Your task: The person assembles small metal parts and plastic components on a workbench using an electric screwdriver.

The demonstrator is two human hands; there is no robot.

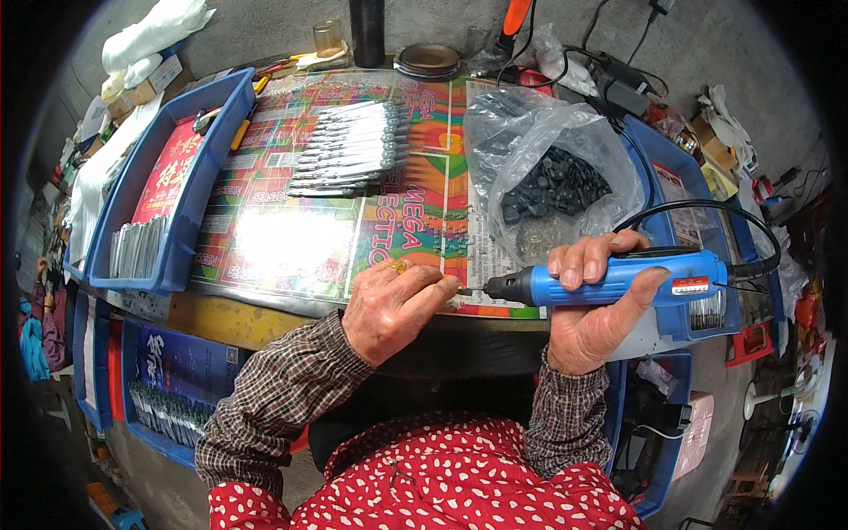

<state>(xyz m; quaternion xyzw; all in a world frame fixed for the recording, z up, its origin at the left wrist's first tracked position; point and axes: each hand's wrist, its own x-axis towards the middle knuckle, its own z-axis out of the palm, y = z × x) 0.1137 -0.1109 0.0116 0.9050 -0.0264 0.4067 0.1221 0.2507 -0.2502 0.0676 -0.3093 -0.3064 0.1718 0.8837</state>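
Note:
My right hand (pixel 587 309) is wrapped round a blue electric screwdriver (pixel 682 265), its black nose pointing left. My left hand (pixel 389 305) is closed, its fingertips pinched right at the screwdriver's thin bit (pixel 473 291). What those fingers hold is hidden; a small yellow spot shows near them. Beyond the left hand, slim silver pen-like pieces (pixel 349 150) lie side by side in a stack on the colourful printed table cover (pixel 424 234). Behind the screwdriver, an open clear plastic bag (pixel 495 132) holds many small black parts (pixel 556 181).
At the left stands a blue tray (pixel 199 190) with silver rods (pixel 137 247). Another blue bin (pixel 155 442) sits below the table edge. A blue tray (pixel 676 132) is at the right, with the screwdriver's black cable (pixel 707 205) near it. A dark cylinder (pixel 367 34) and round dishes (pixel 428 60) stand behind.

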